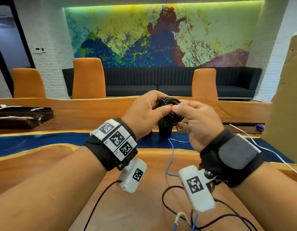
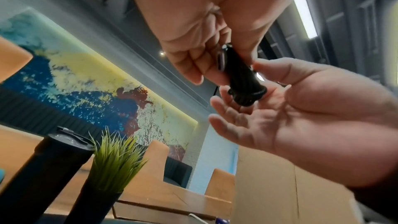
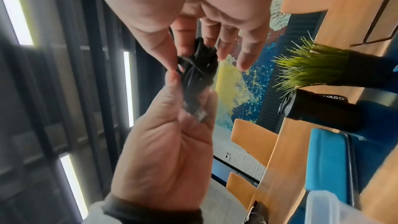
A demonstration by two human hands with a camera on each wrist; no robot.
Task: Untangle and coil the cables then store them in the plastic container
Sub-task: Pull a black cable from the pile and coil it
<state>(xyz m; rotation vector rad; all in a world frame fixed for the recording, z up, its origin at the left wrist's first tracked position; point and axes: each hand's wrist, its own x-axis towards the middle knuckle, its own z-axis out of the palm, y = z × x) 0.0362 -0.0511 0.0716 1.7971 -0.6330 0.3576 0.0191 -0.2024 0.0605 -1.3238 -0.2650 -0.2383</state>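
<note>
Behind your raised hands a bright painted wall (image 1: pixel 161 35), a dark sofa (image 1: pixel 161 80) and orange chairs (image 1: pixel 88 78) line the room, and the wooden bench (image 1: pixel 144 205) with its blue strip runs beneath your arms. From the head view, your left hand (image 1: pixel 144 112) and right hand (image 1: pixel 197 120) meet above the bench, both pinching a small coil of black cable (image 1: pixel 172 110) held in the air between them; your left thumb and fingers curl round its left edge, your right thumb and forefinger nip its right side. Below, a blue cable (image 1: pixel 171 157), a white cable (image 1: pixel 261 147) and loose black leads (image 1: pixel 169 207) lie on the bench, and a small potted plant (image 1: pixel 164 129) stands just beyond your hands. At the left wrist, your left hand (image 2: pixel 204 40) grips the upper part of the coil (image 2: pixel 243 84) with curled fingers, while your right hand (image 2: pixel 301 108) lies below it, thumb pressed to the coil and the other fingers loosely spread. At the right wrist, your right hand (image 3: pixel 193 14) pinches the coil (image 3: pixel 198 67) between thumb and forefinger, its remaining fingers straight; your left hand (image 3: pixel 168 142) holds the coil's other end, where a blurred plug shows. A clear plastic container (image 3: pixel 327 209) sits on the bench at the lower right corner, well apart from the coil.
</note>
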